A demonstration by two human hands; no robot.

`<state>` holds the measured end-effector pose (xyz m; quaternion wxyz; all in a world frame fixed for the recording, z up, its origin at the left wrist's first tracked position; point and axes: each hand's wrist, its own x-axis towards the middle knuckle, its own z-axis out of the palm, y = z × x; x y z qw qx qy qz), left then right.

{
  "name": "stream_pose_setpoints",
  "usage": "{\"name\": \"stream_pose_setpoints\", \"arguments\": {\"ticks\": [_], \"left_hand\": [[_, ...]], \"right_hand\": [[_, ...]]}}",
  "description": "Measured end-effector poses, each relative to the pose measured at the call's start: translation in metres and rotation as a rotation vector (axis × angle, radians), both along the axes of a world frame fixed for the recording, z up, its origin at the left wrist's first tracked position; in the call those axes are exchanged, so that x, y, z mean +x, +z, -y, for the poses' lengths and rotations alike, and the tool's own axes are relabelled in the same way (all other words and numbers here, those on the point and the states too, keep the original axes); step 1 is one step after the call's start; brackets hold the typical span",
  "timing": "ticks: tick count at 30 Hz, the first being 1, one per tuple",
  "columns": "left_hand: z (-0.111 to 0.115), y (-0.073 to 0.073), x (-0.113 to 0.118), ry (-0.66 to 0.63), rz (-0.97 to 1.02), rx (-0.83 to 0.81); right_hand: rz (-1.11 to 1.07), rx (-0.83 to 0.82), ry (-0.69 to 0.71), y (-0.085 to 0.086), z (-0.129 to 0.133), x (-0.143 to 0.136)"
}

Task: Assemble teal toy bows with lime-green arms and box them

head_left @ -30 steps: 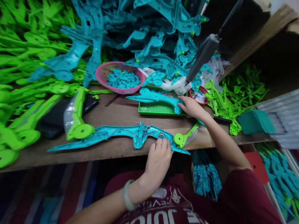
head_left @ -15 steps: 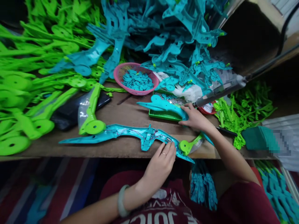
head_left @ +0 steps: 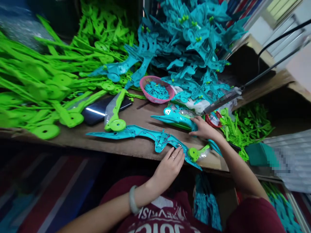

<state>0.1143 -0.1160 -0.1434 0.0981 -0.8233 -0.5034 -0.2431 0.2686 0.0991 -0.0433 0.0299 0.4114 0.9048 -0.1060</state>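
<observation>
A long blue bow-shaped shell (head_left: 143, 132) lies along the table's front edge, its inner side up, with thin wires inside. On its right part rests my left hand (head_left: 171, 161), fingers close together near a small metallic piece. A second blue shell (head_left: 178, 119), smooth side up, lies partly over a green basket (head_left: 177, 125). At its right end is my right hand (head_left: 204, 128), thumb and fingers around that end. Green arms with round discs sit at both ends of the wired shell, the left one (head_left: 116, 125) and the right one (head_left: 193, 154).
Behind stand a pink bowl (head_left: 157, 99) of small blue pieces and a large blue pile (head_left: 189, 42). Green parts (head_left: 48, 87) heap at the left. A grey electric screwdriver (head_left: 222, 101) hangs at the right, beside a red basket (head_left: 213, 120). A dark phone (head_left: 96, 111) lies left.
The camera view has tilted and shifted, showing more of the back. Both hands keep nearly the same places on the blue shells.
</observation>
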Motion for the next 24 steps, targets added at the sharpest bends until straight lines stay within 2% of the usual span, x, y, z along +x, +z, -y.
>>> {"name": "stream_pose_setpoints", "arguments": {"ticks": [7, 12, 16, 20, 22, 24], "left_hand": [[0.0, -0.012, 0.005, 0.035, -0.014, 0.071], [-0.003, -0.019, 0.007, 0.062, -0.005, 0.116], [-0.005, -0.02, 0.009, 0.086, 0.0, 0.131], [-0.005, -0.02, 0.015, 0.081, 0.053, 0.146], [-0.003, -0.014, 0.012, 0.065, 0.096, 0.142], [-0.002, 0.0, -0.002, 0.034, 0.169, 0.123]], "right_hand": [[-0.025, 0.076, -0.089, -0.002, 0.004, 0.002], [-0.068, 0.066, -0.119, -0.002, 0.003, -0.003], [-0.14, -0.011, -0.132, 0.018, 0.005, -0.002], [-0.184, -0.225, -0.135, 0.049, 0.005, -0.003], [-0.21, -0.342, -0.143, 0.059, 0.006, -0.006], [-0.283, -0.432, -0.183, 0.064, 0.008, -0.008]]}}
